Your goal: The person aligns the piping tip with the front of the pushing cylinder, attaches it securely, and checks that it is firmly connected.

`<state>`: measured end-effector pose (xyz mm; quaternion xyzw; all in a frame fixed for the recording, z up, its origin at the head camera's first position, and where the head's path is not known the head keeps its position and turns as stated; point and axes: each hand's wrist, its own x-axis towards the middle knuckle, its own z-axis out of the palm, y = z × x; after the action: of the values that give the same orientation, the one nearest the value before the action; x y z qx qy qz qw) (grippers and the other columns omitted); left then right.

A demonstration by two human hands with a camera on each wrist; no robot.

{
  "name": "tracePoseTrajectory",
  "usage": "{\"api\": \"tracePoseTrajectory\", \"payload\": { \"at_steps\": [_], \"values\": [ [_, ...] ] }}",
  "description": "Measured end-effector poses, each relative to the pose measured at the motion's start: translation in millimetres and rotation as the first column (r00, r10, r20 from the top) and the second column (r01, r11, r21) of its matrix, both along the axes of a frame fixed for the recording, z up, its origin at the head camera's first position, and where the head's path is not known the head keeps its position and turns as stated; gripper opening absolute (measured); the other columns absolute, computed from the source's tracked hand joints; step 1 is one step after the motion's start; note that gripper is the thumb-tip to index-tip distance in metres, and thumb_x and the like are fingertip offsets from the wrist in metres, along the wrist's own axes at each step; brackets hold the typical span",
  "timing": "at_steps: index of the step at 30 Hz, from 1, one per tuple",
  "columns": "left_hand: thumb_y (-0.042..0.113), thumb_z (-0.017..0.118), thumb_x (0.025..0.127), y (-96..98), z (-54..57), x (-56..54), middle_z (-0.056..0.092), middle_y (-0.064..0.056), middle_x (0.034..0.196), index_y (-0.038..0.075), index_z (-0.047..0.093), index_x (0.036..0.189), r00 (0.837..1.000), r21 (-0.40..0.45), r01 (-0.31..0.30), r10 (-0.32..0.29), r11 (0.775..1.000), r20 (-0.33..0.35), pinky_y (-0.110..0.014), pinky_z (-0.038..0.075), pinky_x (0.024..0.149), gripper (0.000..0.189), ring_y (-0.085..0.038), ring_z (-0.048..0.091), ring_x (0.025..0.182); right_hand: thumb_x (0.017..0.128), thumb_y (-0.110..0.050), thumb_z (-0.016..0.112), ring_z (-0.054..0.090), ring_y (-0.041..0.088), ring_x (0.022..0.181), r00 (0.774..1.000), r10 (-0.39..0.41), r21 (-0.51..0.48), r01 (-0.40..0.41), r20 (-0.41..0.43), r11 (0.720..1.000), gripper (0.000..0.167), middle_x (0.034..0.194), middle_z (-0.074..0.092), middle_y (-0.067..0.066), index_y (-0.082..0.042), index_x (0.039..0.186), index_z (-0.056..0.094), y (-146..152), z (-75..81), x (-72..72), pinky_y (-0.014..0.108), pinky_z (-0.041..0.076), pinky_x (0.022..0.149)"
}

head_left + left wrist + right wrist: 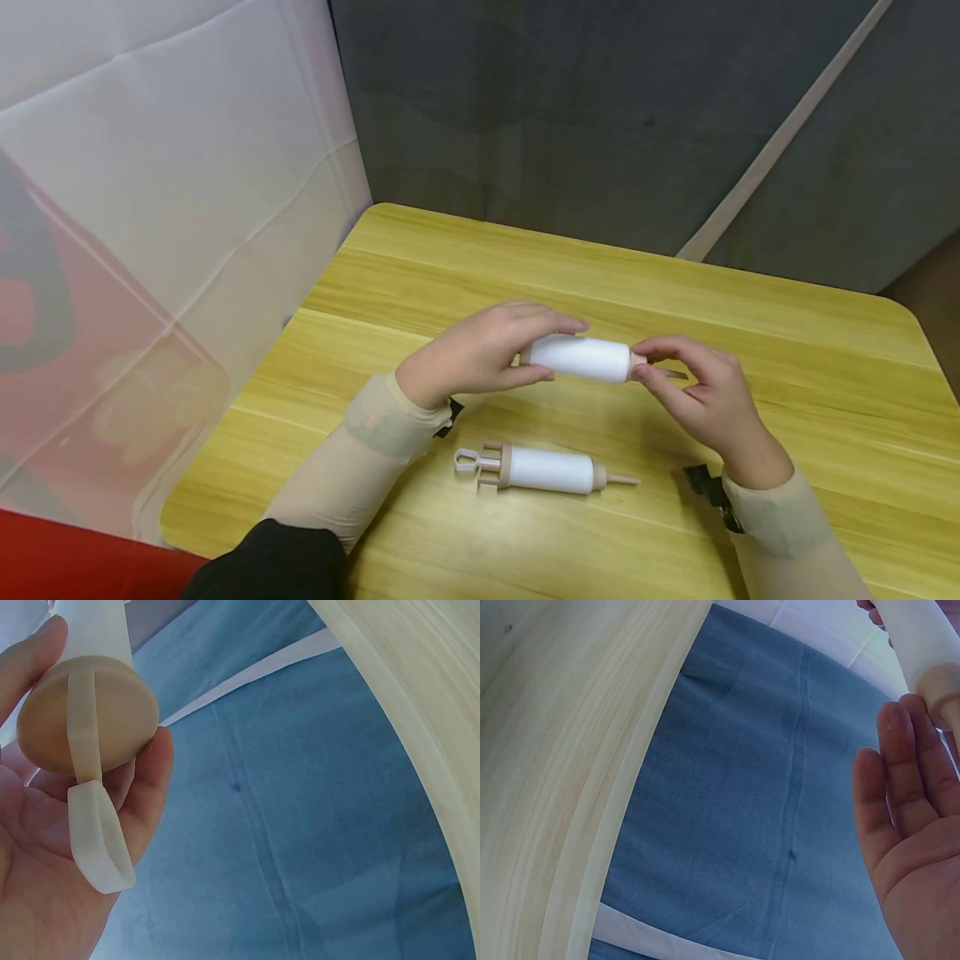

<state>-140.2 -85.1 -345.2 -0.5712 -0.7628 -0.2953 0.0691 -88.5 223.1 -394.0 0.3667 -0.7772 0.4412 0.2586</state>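
A large syringe (585, 360) with a white barrel and beige ends is held level over the table, nozzle to the right. My left hand (483, 348) holds the plunger end of its barrel between thumb and fingers. In the left wrist view the beige end cap (131, 716) and white pull ring (84, 825) lie before the palm. My right hand (705, 390) pinches the beige collar at the nozzle (671, 372) with thumb and forefinger; its other fingers show extended in the right wrist view. A matching second syringe (551, 471) lies nearer on the table.
Both syringes are over a yellow wood-grain table (795, 350) with rounded corners. A dark grey curtain (585, 117) with a pale strip hangs behind it, and a whitish printed sheet (217, 142) hangs along the left side.
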Motion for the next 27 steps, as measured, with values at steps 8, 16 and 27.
{"api": "tracePoseTrajectory", "payload": {
  "at_steps": [8,16,27],
  "values": [
    [0.016,0.084,0.095,0.2,0.6,0.9,0.070,-0.009,0.137,0.001,0.064,0.140,1.000,-0.001,-0.004,0.004,1.000,-0.014,-0.032,0.048,0.109,0.051,-0.023,0.066,0.122,0.104,-0.044,0.067,0.071,0.003,0.094,0.999,-0.014,0.014,0.013,0.046,1.000,0.047,0.098,0.077,0.011,0.002,0.112,0.075,1,1.1,2.1,0.014,0.055,0.084],
    [0.015,0.083,0.095,-0.8,-2.3,-3.3,0.070,-0.009,0.137,0.001,0.065,0.139,1.000,-0.006,-0.014,0.014,1.000,0.024,-0.031,0.048,0.109,0.049,-0.022,0.066,0.123,0.098,-0.041,0.079,0.070,0.012,0.104,0.998,0.039,-0.015,-0.038,0.051,0.999,0.048,0.109,0.075,0.016,0.004,0.114,0.074,1,5.0,3.3,0.020,0.056,0.091],
    [0.015,0.081,0.097,-6.3,-1.4,-4.4,0.071,-0.009,0.132,0.002,0.069,0.133,0.998,-0.007,0.005,-0.004,1.000,0.063,-0.031,0.052,0.102,0.040,-0.020,0.066,0.117,0.095,-0.034,0.083,0.071,0.012,0.102,0.993,0.075,-0.028,-0.078,-0.091,0.997,0.041,0.099,0.076,0.020,0.007,0.102,0.078,-8,10.8,1.1,0.019,0.057,0.089]
  ]
}}
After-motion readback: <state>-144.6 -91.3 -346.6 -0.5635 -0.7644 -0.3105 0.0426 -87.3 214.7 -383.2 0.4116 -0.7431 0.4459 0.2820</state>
